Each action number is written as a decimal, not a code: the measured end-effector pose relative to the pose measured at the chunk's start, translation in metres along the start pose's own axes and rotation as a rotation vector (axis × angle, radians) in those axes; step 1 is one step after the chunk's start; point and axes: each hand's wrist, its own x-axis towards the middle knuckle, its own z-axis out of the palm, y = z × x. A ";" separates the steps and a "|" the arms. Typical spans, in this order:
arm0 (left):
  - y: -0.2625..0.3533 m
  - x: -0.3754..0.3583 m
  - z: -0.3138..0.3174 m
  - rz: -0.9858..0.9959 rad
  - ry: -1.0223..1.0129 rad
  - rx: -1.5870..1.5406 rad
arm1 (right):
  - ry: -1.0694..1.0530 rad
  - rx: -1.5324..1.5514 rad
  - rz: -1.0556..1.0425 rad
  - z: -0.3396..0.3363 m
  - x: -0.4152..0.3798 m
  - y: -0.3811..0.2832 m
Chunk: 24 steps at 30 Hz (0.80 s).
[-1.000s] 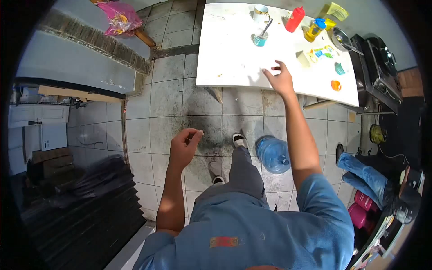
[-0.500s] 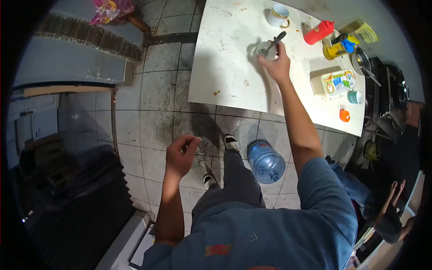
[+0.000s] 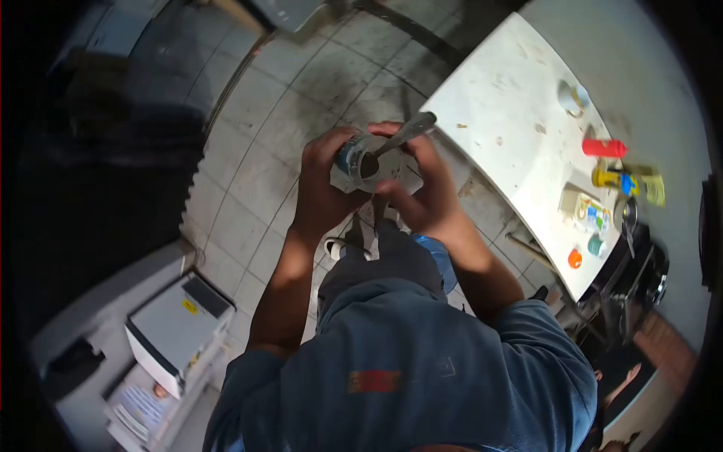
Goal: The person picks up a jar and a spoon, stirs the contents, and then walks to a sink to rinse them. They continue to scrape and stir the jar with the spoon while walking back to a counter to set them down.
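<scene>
Clock directions as in the head view, 12 at the top. Holding step, by my reading: 1 glass jar [image 3: 385,170], mouth toward the camera, lifted clear of the table [image 3: 482,105] and held over the floor, near 12 o'clock. Left hand [image 3: 322,181] wraps the jar's 9 o'clock side, grasping it. Right hand [image 3: 431,184] curves about the 3 o'clock side, thumb and fingers spread around the rim; blurred, so cannot tell whether it grips or merely steadies. Spoon [image 3: 407,134] stands in the jar, handle leaning out toward 2 o'clock. Next move, I judge, calls for a firm left grip and a level jar, so the spoon stays put. Versus 0.5 s ago: jar was at the table in the right hand alone, left hand apart from it; now both hands meet at it, and the table has swung from 12 to 2 o'clock.
</scene>
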 end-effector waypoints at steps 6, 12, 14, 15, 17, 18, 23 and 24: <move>-0.019 -0.106 -0.104 -0.180 0.248 -0.110 | -0.217 -0.129 -0.156 0.092 0.025 -0.104; -0.006 -0.205 -0.193 -0.220 0.553 -0.458 | -0.481 0.063 -0.532 0.186 0.006 -0.170; 0.001 -0.238 -0.219 -0.270 0.627 -0.490 | -0.512 0.094 -0.646 0.221 -0.004 -0.191; 0.004 -0.255 -0.231 -0.318 0.663 -0.540 | -0.530 0.102 -0.696 0.237 -0.010 -0.202; 0.009 -0.288 -0.252 -0.308 0.722 -0.481 | -0.552 0.167 -0.792 0.265 -0.022 -0.218; 0.011 -0.303 -0.264 -0.298 0.745 -0.439 | -0.571 0.191 -0.821 0.278 -0.028 -0.225; 0.046 -0.374 -0.314 -0.268 0.904 0.191 | -0.614 0.420 -0.855 0.325 -0.052 -0.248; 0.056 -0.388 -0.321 -0.340 0.893 0.456 | -0.627 0.435 -0.866 0.333 -0.054 -0.251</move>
